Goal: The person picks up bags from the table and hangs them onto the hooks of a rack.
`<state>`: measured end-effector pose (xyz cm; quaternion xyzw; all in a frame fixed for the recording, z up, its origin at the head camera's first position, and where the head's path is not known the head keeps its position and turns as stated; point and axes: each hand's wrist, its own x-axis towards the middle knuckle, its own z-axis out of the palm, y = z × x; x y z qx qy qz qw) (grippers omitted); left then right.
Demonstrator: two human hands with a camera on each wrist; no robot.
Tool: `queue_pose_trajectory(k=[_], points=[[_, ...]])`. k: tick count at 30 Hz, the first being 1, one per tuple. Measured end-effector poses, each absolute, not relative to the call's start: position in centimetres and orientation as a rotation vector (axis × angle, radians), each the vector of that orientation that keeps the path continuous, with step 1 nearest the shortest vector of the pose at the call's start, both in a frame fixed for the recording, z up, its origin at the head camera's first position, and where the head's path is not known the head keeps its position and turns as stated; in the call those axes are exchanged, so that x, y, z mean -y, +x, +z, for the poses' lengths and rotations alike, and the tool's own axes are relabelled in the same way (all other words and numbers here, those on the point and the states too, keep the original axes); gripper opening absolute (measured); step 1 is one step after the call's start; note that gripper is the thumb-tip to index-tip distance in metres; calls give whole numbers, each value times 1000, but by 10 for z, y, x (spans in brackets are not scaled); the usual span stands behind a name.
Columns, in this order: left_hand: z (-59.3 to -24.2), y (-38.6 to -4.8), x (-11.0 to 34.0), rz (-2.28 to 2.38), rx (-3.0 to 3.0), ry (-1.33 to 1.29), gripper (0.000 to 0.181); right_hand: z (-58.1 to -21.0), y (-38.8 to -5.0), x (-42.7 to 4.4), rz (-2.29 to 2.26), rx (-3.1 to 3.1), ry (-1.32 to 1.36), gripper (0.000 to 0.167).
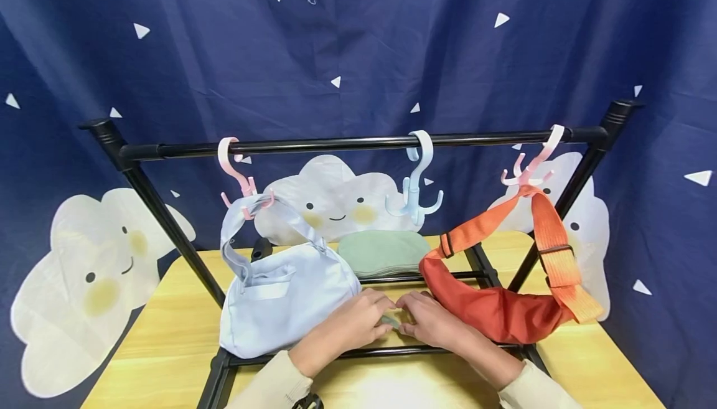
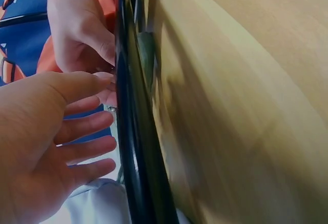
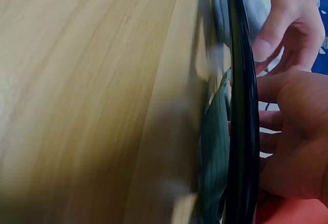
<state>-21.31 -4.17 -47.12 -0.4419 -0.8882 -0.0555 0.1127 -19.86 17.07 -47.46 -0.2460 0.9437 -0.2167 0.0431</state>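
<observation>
Both hands hover close together, low in the middle of the black rack frame. A narrow piece of green fabric (image 1: 390,322) shows between them, behind the front bar. My left hand (image 2: 56,126) has its fingers spread, with nothing visible between them. In the right wrist view my right hand (image 3: 297,131) reaches behind the bar near the green fabric (image 3: 214,147); the bar hides its fingertips and any grip. Beyond the hands lies a flat green bag (image 1: 383,252). A pale blue bag (image 1: 285,303) is left of my left hand, a red bag (image 1: 498,309) right of my right hand.
The black rack's top bar (image 1: 342,144) carries a pink hook (image 1: 241,178), a blue hook (image 1: 414,185) and a pink-and-white hook (image 1: 532,166). The blue and red bags' straps hang on the outer two. The front lower bar (image 1: 392,352) crosses before the wrists.
</observation>
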Motion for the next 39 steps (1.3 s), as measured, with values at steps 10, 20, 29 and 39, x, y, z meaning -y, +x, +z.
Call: queue_pose_trajectory(k=[10, 20, 29, 39], points=[[-482, -215, 35, -5, 2611, -1325, 30, -480, -198, -183, -614, -2861, -836, 28], [-497, -224, 35, 57, 2570, -1269, 31, -479, -198, -196, -448, -2914, -929, 26], [-502, -224, 36, 1, 2529, -1225, 13, -481, -198, -198, -307, -3004, -875, 18], [-498, -222, 38, -34, 2597, -1228, 16, -486, -207, -201, -421, -3140, -1037, 13]])
